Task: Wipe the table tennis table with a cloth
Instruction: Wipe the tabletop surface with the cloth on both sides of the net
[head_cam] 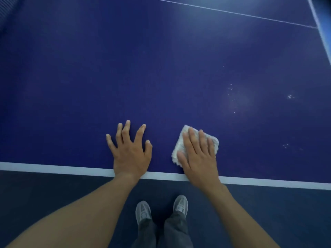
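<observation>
Table [161, 68] fills most of the view, a dark blue matte top with a white edge line [53, 168] along its near side. All places below are given from this edge line. At the far left, well beyond the line, a dark ribbed thing sits in the top corner; I cannot tell what it is. The blue surface there looks even and without marks.

Just beyond the line, near its middle, the left hand [129, 151] lies flat on the top with its fingers spread wide open and holding nothing; its wrist crosses the line. On the near side of the line the floor [44, 194] is dark grey-blue, and two grey shoes [143, 211] with dark trouser legs stand on it, between the two forearms.

To the right of the left hand, also just beyond the line, the right hand [198, 154] presses flat on a white cloth [180, 140]. Its fingers are stretched out and close together on top of the cloth, not curled around it. The cloth is folded small and lies on the blue top, apart from the line.

Farther right and farther from the line, small white specks [232, 99] and a pale smudge mark the surface. A thin white line [232, 13] runs across the far part, and a pale blue band [322, 31] shows at the far right corner.
</observation>
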